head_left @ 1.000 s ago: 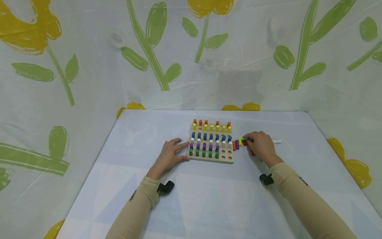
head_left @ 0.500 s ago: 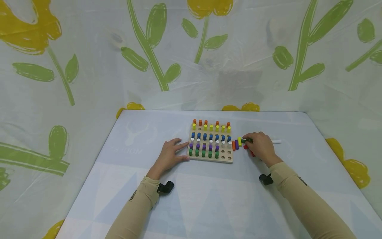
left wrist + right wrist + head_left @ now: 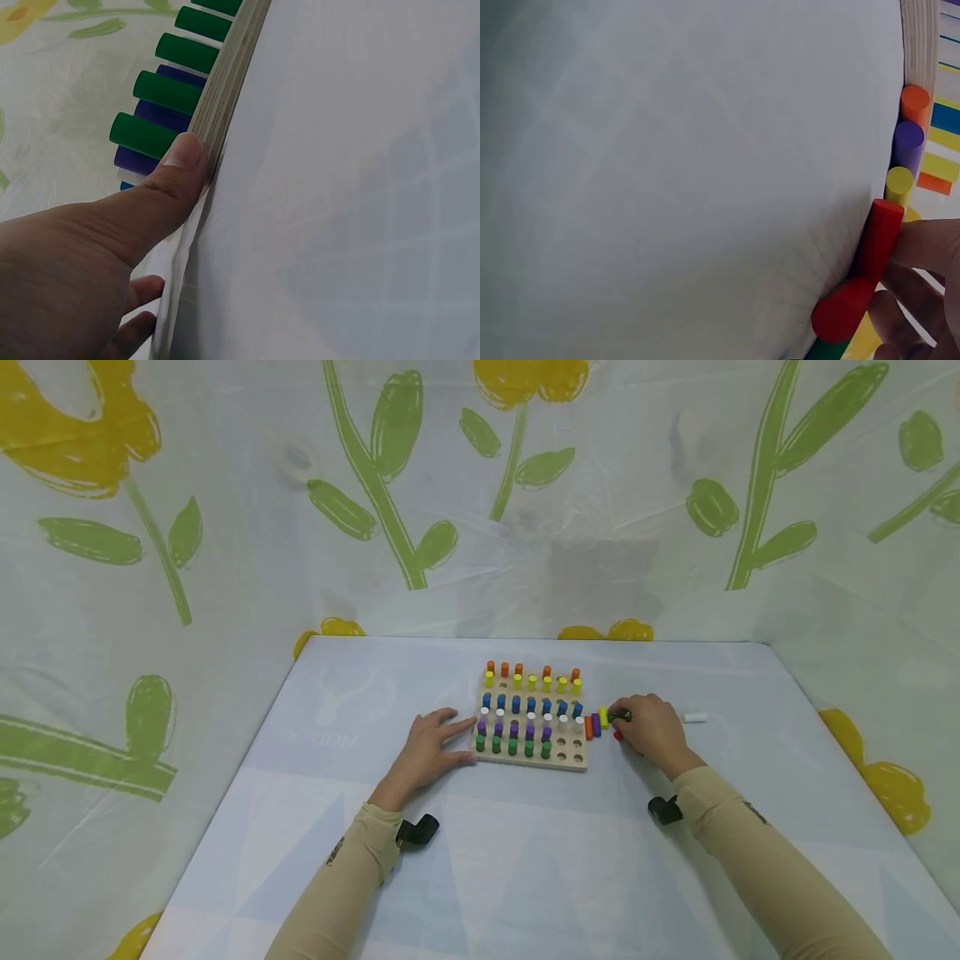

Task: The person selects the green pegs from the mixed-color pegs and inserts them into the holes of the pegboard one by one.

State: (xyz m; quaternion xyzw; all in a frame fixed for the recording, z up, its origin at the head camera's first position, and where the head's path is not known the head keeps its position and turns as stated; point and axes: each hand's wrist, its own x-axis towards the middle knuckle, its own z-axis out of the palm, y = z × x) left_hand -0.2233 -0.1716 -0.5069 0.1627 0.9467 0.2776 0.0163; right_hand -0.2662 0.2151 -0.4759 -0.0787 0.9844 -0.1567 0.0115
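A wooden peg board (image 3: pixel 569 750) stands on the table with rows of orange, yellow, blue, white, purple and green pegs upright in its holes. My left hand (image 3: pixel 425 752) rests at its left side, fingers spread. In the left wrist view the thumb (image 3: pixel 180 169) presses on the board's edge beside a green peg (image 3: pixel 142 136). To the right of the board, my right hand (image 3: pixel 654 731) pinches a green peg (image 3: pixel 621 716) at its fingertips. Two red pegs (image 3: pixel 877 240) lie close by these fingers in the right wrist view; the pinched peg's grip is partly hidden there.
Loose orange (image 3: pixel 588 727), purple (image 3: pixel 596 724) and yellow (image 3: pixel 603 717) pegs lie in a line from the board's right edge. A white peg (image 3: pixel 695 717) lies beyond the right hand. A flower-patterned sheet (image 3: pixel 600 552) rises behind the table.
The green peg at my right fingertips has shifted slightly left, toward the yellow peg. The right hand has moved a little left with it. My left hand holds its place.
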